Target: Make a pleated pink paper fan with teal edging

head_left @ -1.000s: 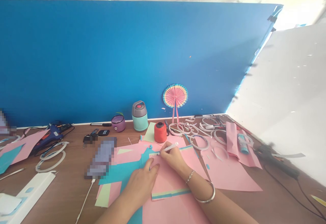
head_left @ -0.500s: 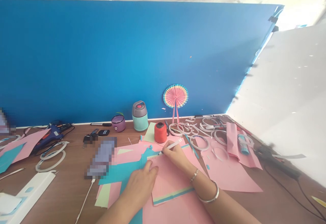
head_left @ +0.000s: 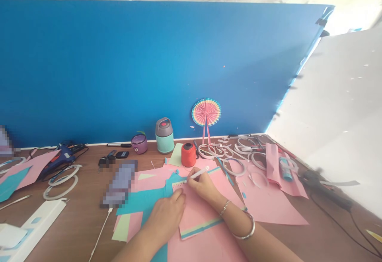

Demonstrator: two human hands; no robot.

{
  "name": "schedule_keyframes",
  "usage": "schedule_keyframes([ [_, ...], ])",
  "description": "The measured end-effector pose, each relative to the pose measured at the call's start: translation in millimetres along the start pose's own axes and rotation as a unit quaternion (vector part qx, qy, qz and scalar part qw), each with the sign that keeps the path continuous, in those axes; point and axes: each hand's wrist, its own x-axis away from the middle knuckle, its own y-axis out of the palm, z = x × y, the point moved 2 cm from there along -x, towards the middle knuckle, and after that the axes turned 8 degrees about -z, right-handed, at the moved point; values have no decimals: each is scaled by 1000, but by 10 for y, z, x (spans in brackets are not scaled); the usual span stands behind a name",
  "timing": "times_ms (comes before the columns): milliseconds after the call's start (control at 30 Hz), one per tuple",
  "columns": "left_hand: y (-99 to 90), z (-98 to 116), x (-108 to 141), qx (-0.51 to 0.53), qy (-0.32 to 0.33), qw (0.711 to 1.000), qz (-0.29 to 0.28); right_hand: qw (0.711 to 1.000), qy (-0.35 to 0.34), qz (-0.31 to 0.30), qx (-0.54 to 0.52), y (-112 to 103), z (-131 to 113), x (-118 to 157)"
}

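Note:
My right hand (head_left: 203, 185) grips a white pen (head_left: 198, 174), its tip down at the far edge of a pink sheet (head_left: 205, 202). Small dark marks run in a row along the pale strip at that edge, left of the tip. The sheet's near edge has a yellow and blue border. My left hand (head_left: 168, 214) rests on the sheet's left side, fingers laid on the paper. Beneath lie blue paper (head_left: 143, 199) and more pink paper (head_left: 205, 248). Just beyond my right hand stands a red thread spool (head_left: 188, 155).
A pleated paper fan (head_left: 206, 112) leans at the blue partition (head_left: 119, 71), right of a green jar (head_left: 164, 140) and purple pot (head_left: 139, 144). Tape rolls (head_left: 234, 166) clutter the right. A phone (head_left: 121, 182), power strip (head_left: 38, 226) and glue gun (head_left: 64, 154) lie left.
My right hand has shifted slightly left with the pen, which leans lower now. The row of marks reaches a little farther right. My left hand stays on the sheet.

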Motion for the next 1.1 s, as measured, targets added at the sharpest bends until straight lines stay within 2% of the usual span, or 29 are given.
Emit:
schedule_keyframes([
  [433, -16, -2, -4, 7, -6, 1000, -10, 1000, 14, -9, 0, 13, -59, 14],
  [1100, -1, -1, -4, -4, -6, 1000, 2, 1000, 17, -3, -10, 20, -12, 3],
])
